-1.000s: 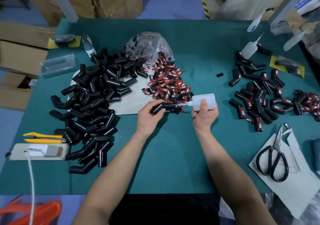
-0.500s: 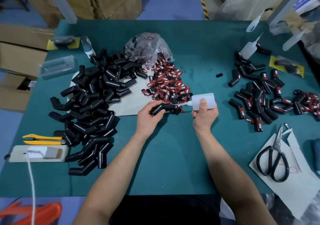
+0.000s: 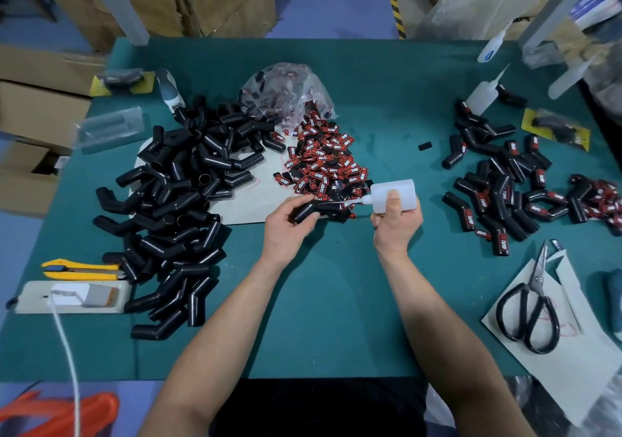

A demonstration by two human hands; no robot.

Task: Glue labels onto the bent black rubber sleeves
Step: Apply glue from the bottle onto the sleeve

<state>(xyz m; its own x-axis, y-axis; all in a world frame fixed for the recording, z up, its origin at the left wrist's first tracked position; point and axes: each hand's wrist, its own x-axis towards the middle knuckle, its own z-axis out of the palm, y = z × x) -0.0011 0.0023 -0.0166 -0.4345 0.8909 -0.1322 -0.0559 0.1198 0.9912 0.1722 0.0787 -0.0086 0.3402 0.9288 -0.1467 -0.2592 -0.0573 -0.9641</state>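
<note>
Left hand (image 3: 285, 226) grips a bent black sleeve (image 3: 311, 210); right hand (image 3: 397, 222) clasps the glue bottle (image 3: 393, 195), its nozzle lying across the sleeve. Just beyond them lies the heap of labels (image 3: 323, 160), bare sleeves (image 3: 178, 194) piled farther left, labelled sleeves (image 3: 501, 184) off right.

Black sleeves (image 3: 175, 197); red-black labels (image 3: 323, 163); teal table (image 3: 336, 302).

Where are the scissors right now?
In the head view, the scissors lie on white paper at the near right of the table.
</note>
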